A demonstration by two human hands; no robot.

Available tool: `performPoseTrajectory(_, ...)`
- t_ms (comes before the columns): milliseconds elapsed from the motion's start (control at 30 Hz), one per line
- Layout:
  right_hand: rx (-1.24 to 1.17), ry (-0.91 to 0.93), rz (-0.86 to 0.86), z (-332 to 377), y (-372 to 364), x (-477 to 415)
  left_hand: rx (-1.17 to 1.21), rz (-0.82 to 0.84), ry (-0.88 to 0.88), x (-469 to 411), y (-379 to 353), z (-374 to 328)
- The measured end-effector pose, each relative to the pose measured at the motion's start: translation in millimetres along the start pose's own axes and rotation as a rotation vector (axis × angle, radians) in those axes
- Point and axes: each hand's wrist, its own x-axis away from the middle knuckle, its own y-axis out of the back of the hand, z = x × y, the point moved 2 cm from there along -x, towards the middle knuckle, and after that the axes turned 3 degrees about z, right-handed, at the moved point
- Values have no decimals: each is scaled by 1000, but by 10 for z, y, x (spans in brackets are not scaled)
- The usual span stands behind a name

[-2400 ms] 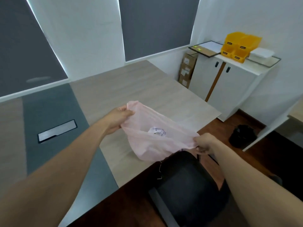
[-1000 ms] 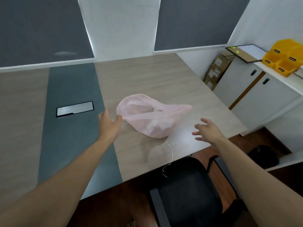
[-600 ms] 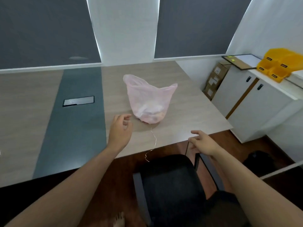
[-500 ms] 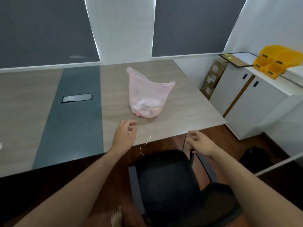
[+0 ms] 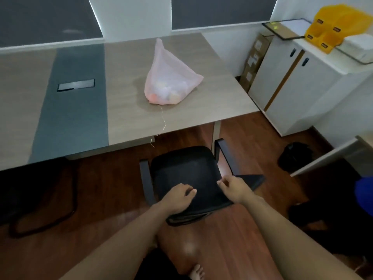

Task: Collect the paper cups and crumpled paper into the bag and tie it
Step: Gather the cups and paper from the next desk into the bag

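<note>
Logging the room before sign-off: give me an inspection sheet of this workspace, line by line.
Surface: wooden table with a grey strip and a closed cable hatch.
Job's things: pink plastic bag stands on the table, filled, its top drawn to a point; whether it is knotted cannot be told.
Clutter: thin string trails from the bag over the table edge.
Hands: left hand and right hand are loosely curled, empty, over the black chair.
Cables: black cable looped on the floor.
Surroundings: white cabinet, yellow bins, cardboard boxes, black bag on the floor.
</note>
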Motion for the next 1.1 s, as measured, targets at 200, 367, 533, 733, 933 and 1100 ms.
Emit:
performPoseTrajectory(200, 335, 31, -84, -128, -303, 56, -189, 10, 113, 9, -410, 264)
performPoseTrajectory(367, 472, 132, -225, -131, -334, 50, -293, -203, 57, 40, -380, 198)
performPoseTrajectory(533, 492, 203, -264, -99, -288, -92, -336, -269, 45, -25, -268, 227)
performPoseTrajectory(733, 426, 184, -291, 101, -134, -483, -365, -310, 35, -377, 103, 329)
performPoseTrajectory(933, 377, 165, -280, 297, 126, -1062, -350, -330, 15, -879, 548, 413)
performPoseTrajectory(1100, 353, 181, -301, 459, 390, -1544, -344, -360, -10, -1294, 910, 455)
